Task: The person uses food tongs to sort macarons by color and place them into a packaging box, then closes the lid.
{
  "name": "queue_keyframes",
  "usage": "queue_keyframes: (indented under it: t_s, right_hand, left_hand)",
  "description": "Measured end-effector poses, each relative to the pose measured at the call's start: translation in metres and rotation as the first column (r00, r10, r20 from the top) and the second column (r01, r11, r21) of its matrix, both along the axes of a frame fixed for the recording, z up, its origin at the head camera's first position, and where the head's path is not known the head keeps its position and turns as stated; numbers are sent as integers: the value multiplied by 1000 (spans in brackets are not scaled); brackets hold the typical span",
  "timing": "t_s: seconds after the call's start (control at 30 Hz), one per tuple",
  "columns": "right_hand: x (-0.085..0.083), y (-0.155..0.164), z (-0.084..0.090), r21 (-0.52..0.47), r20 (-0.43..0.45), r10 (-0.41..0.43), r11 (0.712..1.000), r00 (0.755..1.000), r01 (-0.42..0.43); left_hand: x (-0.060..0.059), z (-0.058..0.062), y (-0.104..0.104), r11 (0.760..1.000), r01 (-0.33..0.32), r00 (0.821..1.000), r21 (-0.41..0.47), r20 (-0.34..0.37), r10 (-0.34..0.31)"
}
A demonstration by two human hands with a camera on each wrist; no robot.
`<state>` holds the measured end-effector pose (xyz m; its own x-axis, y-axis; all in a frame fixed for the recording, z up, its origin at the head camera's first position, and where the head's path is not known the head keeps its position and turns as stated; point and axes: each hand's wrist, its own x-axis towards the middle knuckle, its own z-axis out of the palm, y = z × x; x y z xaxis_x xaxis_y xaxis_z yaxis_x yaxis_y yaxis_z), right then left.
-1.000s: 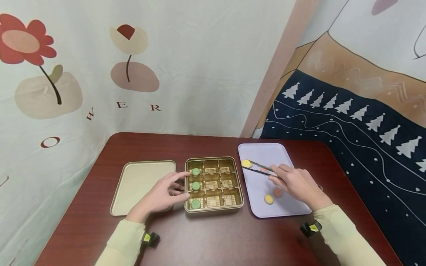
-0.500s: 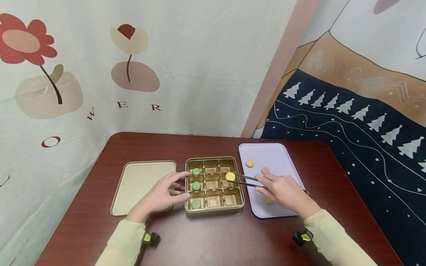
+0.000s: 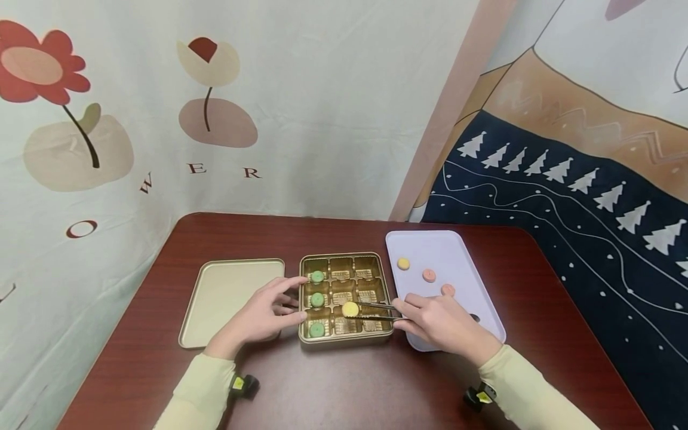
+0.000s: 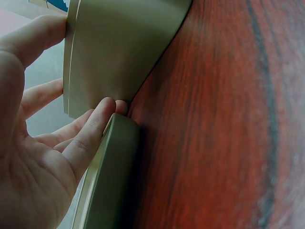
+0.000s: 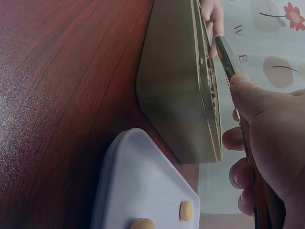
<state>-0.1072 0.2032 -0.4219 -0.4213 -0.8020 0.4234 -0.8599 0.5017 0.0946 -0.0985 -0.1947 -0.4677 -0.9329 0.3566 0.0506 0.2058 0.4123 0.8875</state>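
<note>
A gold tin [image 3: 344, 343] holds an insert of square compartments. Three green, round, cookie-like discs lie in its left column, one of them a green disc [image 3: 317, 300] in the middle row. My left hand [image 3: 271, 310] rests index finger and thumb against the tin's left rim; its other fingers lie low between tin and lid. My right hand [image 3: 443, 325] grips black tongs [image 3: 373, 318]. Between the tong tips sits a yellow cookie-like disc [image 3: 350, 309], over the middle column near the divider of the middle and front rows. In the right wrist view the tongs [image 5: 226, 55] pass above the tin's rim.
A lilac tray [image 3: 430, 242] stands to the tin's right, bearing a yellow disc [image 3: 403, 263] and two pink discs, one a pink disc [image 3: 429, 275]. My right hand covers its front part. A pale gold lid [image 3: 231, 292] lies left of the tin, on the dark red table [image 3: 322, 388].
My right hand has carried the yellow disc in the tongs leftward from the tray, over the tin's right column, to its middle column. The left hand has stayed at the rim.
</note>
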Motion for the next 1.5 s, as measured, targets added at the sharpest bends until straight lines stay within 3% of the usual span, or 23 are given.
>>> queue_keyframes:
  t_s: [0.83, 1.5]
  right_hand:
    - [1, 4, 1, 49, -11, -34, 998, 999, 34]
    - [1, 43, 12, -10, 16, -120, 993, 993, 121]
  left_hand:
    - [1, 1, 1, 1000, 4, 1000, -3, 1, -4]
    - [0, 1, 1, 1000, -4, 1000, -9, 2, 4]
